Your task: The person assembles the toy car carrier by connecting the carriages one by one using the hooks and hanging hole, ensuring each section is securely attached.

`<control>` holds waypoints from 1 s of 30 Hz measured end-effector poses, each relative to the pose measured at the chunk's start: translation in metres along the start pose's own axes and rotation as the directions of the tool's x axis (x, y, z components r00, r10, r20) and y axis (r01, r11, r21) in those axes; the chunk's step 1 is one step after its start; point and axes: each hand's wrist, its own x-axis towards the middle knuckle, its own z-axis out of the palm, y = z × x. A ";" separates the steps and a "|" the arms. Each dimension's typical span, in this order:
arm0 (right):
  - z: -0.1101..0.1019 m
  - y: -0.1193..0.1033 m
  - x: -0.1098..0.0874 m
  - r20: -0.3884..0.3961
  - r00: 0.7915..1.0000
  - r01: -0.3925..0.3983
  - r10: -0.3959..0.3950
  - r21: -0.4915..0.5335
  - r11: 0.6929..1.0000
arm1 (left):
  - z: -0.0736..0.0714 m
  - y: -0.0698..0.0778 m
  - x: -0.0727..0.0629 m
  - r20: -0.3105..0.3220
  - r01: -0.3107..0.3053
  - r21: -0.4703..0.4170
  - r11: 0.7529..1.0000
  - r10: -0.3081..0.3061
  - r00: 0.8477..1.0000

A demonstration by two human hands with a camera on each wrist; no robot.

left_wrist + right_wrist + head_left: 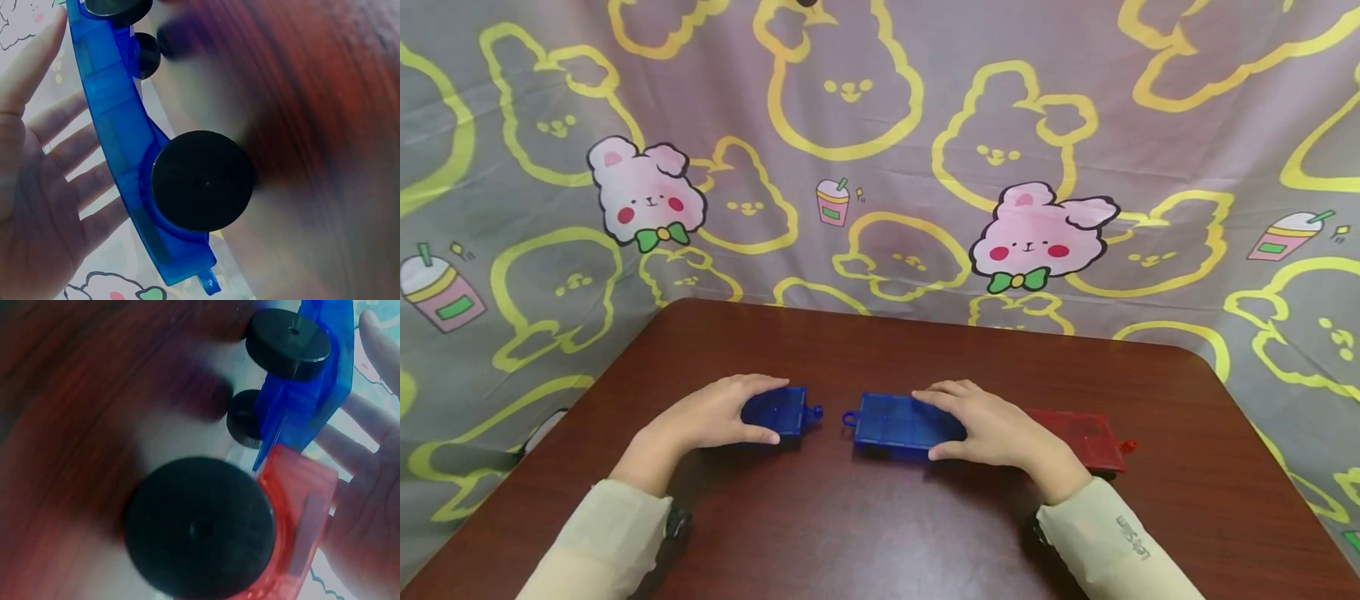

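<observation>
Black wheel (200,528) foremost, a translucent red toy wagon (1090,440) looms large in the right wrist view; seen from the head, it lies to the right of the right hand (988,421), partly hidden by it, its red hitch peg (1129,447) pointing away from those fingers. That hand grasps a translucent blue toy wagon (891,421) from above, thumb at the near side and fingers over the far side, and the wagon extends leftward out of the grip. Its blue ring coupling (850,418) sits left of the fingertips, facing the other hand. Whether the blue and red bodies are joined beneath the palm cannot be told. Across a short gap, the left hand (718,412) holds a second blue wagon (778,412) likewise, thumb near, fingers far; a blue peg (815,412) juts out to the right of these fingertips, near the ring but apart from it. Under both hands spreads a dark reddish-brown table (865,533). Pale sleeves (1120,533) cover the forearms behind the fingers, lettering printed on the right one. Beyond the fingertips, past the table's far edge, hangs a greyish curtain (895,183) with yellow outlined rabbits, pink-cheeked rabbit heads and pink drink cups.
</observation>
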 end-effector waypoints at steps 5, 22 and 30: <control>0.002 -0.004 0.005 0.021 1.000 0.017 -0.017 0.017 1.000 | 0.001 0.002 0.001 0.012 -0.012 0.012 1.000 0.012 1.000; 0.005 -0.008 0.009 0.036 0.995 0.095 -0.094 -0.017 0.995 | 0.001 0.013 0.004 0.033 -0.018 0.063 0.998 0.016 0.999; 0.006 -0.006 0.008 0.013 0.993 0.114 -0.114 0.007 0.993 | 0.002 0.019 0.008 0.045 -0.031 0.064 0.997 0.028 0.999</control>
